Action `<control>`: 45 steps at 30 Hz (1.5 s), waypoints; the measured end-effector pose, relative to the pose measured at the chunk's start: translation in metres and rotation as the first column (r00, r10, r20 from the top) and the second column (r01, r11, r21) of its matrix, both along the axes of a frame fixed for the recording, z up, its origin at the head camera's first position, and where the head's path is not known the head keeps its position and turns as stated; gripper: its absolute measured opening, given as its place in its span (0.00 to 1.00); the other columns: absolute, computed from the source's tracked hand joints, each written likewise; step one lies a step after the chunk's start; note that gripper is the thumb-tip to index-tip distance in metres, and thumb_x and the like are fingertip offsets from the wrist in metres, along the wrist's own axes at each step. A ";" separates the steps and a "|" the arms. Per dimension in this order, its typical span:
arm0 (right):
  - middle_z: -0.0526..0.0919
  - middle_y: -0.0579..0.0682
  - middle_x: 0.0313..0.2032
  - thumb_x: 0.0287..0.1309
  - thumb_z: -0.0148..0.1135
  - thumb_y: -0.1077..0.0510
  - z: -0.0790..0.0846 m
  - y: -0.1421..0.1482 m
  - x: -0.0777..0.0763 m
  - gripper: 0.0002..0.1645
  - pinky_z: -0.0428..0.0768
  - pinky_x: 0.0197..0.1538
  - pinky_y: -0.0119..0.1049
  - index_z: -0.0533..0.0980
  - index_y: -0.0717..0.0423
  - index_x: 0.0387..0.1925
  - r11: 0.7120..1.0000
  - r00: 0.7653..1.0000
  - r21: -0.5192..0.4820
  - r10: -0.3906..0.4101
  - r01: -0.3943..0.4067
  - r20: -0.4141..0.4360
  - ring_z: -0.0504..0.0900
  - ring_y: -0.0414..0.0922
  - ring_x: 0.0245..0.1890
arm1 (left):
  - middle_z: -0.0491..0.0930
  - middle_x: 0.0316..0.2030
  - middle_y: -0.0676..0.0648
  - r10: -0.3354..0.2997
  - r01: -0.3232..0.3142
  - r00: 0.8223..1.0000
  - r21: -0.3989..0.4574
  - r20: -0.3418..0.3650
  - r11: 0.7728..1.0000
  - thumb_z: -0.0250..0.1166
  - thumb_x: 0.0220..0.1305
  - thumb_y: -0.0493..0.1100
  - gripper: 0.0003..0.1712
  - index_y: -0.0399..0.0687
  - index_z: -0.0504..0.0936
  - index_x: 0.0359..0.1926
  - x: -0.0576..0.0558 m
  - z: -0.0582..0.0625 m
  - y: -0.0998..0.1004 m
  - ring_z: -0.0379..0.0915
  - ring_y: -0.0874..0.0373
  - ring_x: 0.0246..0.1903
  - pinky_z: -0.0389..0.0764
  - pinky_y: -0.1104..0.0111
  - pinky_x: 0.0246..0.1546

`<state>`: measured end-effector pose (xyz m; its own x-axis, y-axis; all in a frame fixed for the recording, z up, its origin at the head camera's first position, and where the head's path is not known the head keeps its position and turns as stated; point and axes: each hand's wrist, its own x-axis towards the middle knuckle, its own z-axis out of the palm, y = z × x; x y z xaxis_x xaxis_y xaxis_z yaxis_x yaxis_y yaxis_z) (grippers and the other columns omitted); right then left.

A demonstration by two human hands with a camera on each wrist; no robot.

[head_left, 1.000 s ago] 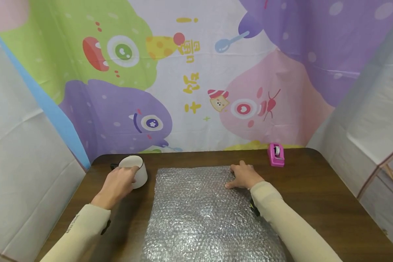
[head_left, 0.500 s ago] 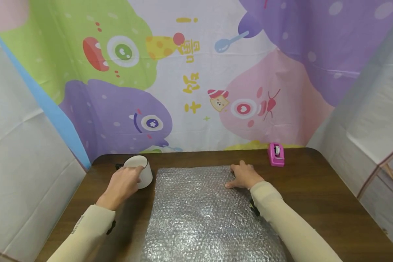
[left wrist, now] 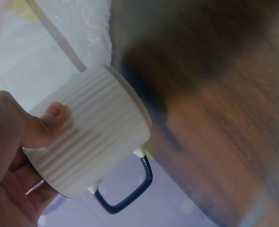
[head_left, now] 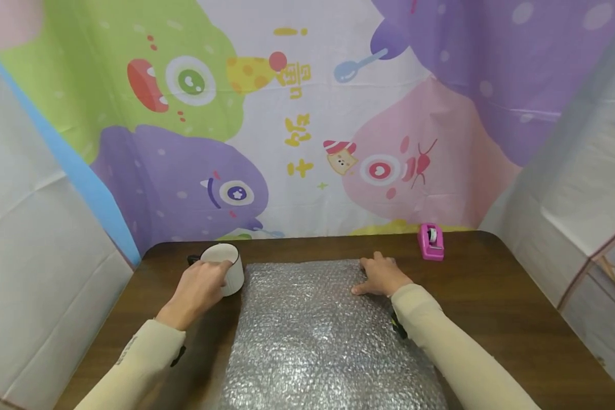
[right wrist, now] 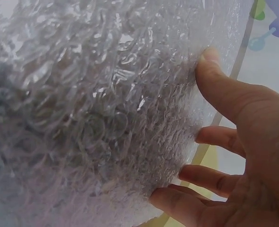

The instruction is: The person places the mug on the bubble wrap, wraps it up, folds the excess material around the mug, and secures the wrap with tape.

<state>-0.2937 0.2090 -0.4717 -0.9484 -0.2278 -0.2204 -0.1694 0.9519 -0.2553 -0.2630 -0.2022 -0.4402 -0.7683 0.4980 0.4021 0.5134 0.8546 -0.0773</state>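
My left hand [head_left: 197, 289] grips a white ribbed mug [head_left: 236, 279] by its dark rim, near the far left of the table. In the left wrist view the thumb presses the mug's outer wall and the other fingers go in over the rim. The mug's black handle [left wrist: 130, 200] points away from the bubble wrap. That sheet of bubble wrap [head_left: 307, 336] lies flat, just right of the mug. On its far right corner rests my right hand [head_left: 381, 275], fingers spread; in the right wrist view the fingertips touch the wrap by its edge.
A pink tape dispenser [head_left: 431, 242] stands at the far right of the brown wooden table [head_left: 497, 319]. Behind the table hangs a cartoon-printed cloth [head_left: 307, 210], with pale sheets on both sides.
My left hand has carried the mug to the right, close to the bubble wrap's left edge. The right hand and the wrap stay in place.
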 end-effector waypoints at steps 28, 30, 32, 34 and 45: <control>0.73 0.70 0.59 0.57 0.74 0.39 -0.001 0.002 -0.001 0.47 0.68 0.68 0.66 0.71 0.64 0.68 0.998 0.999 0.045 0.037 -0.036 -0.026 0.74 0.71 0.61 | 0.82 0.20 0.48 -0.054 0.054 0.999 0.005 -0.006 0.999 0.73 0.42 0.26 0.17 0.44 0.77 0.31 0.007 0.012 0.028 0.81 0.47 0.24 0.82 0.51 0.38; 0.74 0.70 0.59 0.57 0.74 0.39 -0.001 0.002 -0.001 0.47 0.68 0.68 0.67 0.71 0.64 0.68 0.998 0.999 0.043 0.039 -0.038 -0.028 0.74 0.71 0.61 | 0.82 0.20 0.48 -0.055 0.054 0.999 0.008 0.003 0.998 0.73 0.42 0.26 0.17 0.44 0.77 0.31 0.007 0.012 0.029 0.81 0.47 0.24 0.82 0.50 0.38; 0.74 0.70 0.59 0.57 0.74 0.39 -0.001 0.002 -0.001 0.47 0.68 0.68 0.67 0.72 0.64 0.68 0.998 0.999 0.042 0.042 -0.040 -0.029 0.74 0.71 0.61 | 0.82 0.20 0.48 -0.057 0.056 0.998 0.012 0.010 0.998 0.73 0.41 0.26 0.17 0.44 0.78 0.31 0.008 0.012 0.030 0.81 0.47 0.24 0.82 0.50 0.38; 0.74 0.70 0.59 0.57 0.73 0.39 -0.001 0.001 -0.001 0.47 0.68 0.68 0.67 0.72 0.64 0.68 0.998 0.999 0.040 0.044 -0.043 -0.031 0.74 0.71 0.61 | 0.82 0.21 0.47 -0.061 0.061 0.998 0.013 0.010 0.998 0.73 0.42 0.26 0.17 0.43 0.78 0.31 0.008 0.011 0.031 0.82 0.47 0.25 0.82 0.50 0.38; 0.73 0.70 0.59 0.58 0.73 0.39 -0.002 0.002 0.000 0.47 0.70 0.67 0.67 0.71 0.63 0.68 0.998 0.998 0.047 0.047 -0.045 -0.036 0.73 0.72 0.62 | 0.83 0.21 0.48 -0.089 0.088 0.996 -0.001 -0.006 0.996 0.73 0.42 0.26 0.16 0.44 0.79 0.32 0.010 0.010 0.040 0.83 0.48 0.27 0.82 0.51 0.39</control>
